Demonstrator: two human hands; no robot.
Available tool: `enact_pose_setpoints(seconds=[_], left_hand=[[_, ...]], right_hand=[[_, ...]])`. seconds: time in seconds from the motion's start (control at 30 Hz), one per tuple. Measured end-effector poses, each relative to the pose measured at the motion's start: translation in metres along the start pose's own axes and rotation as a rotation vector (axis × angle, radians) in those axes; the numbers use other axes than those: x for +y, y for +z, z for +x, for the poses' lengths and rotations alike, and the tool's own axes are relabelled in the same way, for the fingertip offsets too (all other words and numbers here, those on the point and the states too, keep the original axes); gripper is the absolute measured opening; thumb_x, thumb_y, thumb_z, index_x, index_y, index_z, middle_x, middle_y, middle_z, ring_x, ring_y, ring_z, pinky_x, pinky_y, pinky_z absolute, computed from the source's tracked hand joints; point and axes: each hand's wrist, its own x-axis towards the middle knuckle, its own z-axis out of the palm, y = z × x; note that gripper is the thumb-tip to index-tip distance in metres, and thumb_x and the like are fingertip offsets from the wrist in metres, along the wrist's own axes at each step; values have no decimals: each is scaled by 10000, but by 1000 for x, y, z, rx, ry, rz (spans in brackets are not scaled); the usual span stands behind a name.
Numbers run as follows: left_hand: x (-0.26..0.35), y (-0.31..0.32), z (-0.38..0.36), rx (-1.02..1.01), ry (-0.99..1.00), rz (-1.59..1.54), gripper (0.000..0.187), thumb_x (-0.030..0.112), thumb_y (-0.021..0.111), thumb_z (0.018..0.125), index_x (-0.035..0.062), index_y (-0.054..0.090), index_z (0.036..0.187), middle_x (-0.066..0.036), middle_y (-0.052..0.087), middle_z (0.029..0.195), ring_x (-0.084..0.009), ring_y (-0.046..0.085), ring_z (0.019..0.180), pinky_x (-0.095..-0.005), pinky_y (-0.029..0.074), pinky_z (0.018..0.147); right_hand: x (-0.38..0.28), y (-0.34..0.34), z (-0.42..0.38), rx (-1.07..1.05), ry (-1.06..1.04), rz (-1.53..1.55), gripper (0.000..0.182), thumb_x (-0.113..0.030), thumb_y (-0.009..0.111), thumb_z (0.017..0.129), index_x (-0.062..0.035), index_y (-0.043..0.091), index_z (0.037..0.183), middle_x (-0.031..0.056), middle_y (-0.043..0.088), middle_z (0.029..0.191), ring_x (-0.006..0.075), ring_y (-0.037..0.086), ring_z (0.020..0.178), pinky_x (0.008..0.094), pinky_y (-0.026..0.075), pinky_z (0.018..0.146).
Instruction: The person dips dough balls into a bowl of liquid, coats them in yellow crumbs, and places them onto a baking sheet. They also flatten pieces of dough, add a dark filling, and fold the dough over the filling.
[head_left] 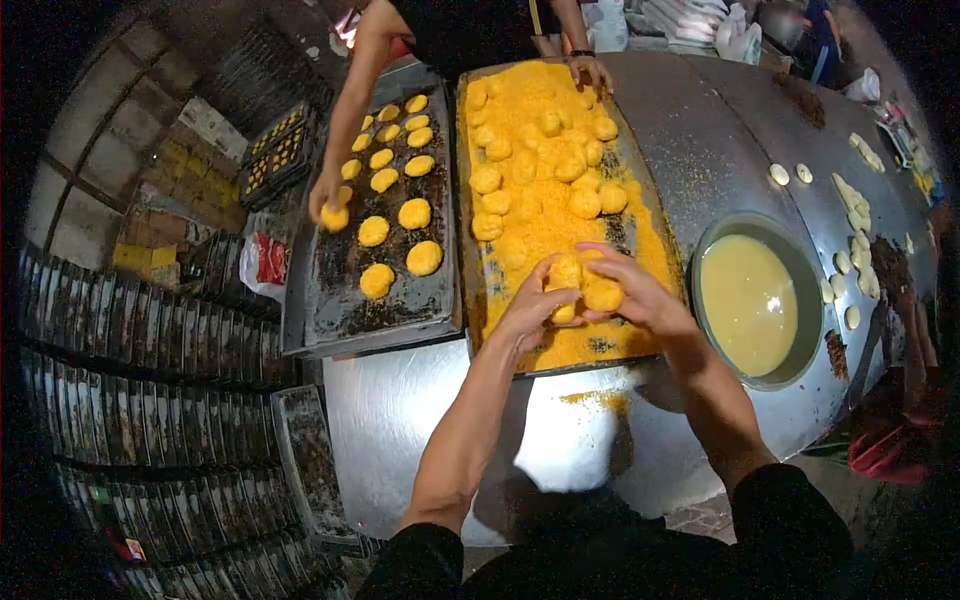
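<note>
A grey metal desk carries a dark rectangular metal tray strewn with yellow crumbs and, to its right, a round grey-green bowl of pale yellow liquid. Above the tray's near end, the left hand and right hand, close together, curl around yellow crumb-coated balls.

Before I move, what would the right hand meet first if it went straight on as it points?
Most likely the crumb-coated dough ball at the left hand, though the depth is unclear.
</note>
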Motion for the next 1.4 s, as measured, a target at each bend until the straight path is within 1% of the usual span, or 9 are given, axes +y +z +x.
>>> enact_pose_setpoints(seconds=[0.23,0.3,0.4,0.53,0.9,1.1,1.2,1.27,1.4], left_hand=[[80,-6,56,-2,302,-205,528,194,552,905,48,326,1359,-118,510,1226,-260,597,982,-393,538,819],[90,-21,68,571,273,268,484,250,560,885,34,440,1301,-117,591,1104,-242,597,969,-385,482,848],[16,-92,92,568,418,377,266,207,551,841,-9,593,989,-80,599,885,-156,542,802,-343,421,678],[7,-56,79,633,154,539,533,297,634,849,-44,493,1233,-128,601,1111,-205,579,976,-330,464,797],[8,-6,33,95,-164,256,688,233,635,871,-64,281,1382,-214,435,1329,-267,464,1195,-350,392,985],[49,-15,84,-93,80,-13,569,231,598,894,54,349,1375,-140,468,1306,-255,490,1157,-379,510,847],[85,-17,96,-85,251,-88,658,347,525,927,110,202,1449,-128,202,1488,-305,330,1303,-532,445,929],[92,-14,94,356,164,372,702,357,559,893,93,209,1443,-161,250,1473,-346,328,1305,-531,410,957],[65,-64,128,388,158,1094,701,325,590,845,68,273,1415,-207,315,1427,-401,374,1255,-507,421,940]], right_hand=[[-82,0,69,57,-249,17,518,-368,520,908,-65,409,1313,125,525,1256,264,611,990,454,552,752],[-102,-8,77,511,-293,-309,512,-359,518,919,-18,438,1292,179,512,1268,312,572,1067,453,504,890],[-76,-116,140,538,-91,-990,633,-434,542,886,1,413,1328,221,478,1309,348,491,1184,452,423,968],[-34,-38,110,767,-29,-1604,766,-534,604,777,-23,442,1323,257,492,1280,361,439,1229,416,352,1021],[-14,12,12,282,-5,-811,629,-225,667,802,-104,407,1362,161,537,1233,267,510,1134,348,491,834],[-53,-19,56,80,-184,-216,645,-111,589,870,-118,268,1429,121,303,1431,292,451,1194,396,562,796],[-73,-28,59,191,-375,-125,564,-182,525,910,-97,298,1420,137,442,1324,279,525,1115,410,535,834],[-84,-13,35,420,107,-1064,503,-273,536,902,-61,421,1343,172,576,1157,287,576,1039,414,505,828],[25,-36,-17,90,-88,-1766,532,-462,628,785,-35,595,1102,231,609,1038,370,579,983,450,450,856]])
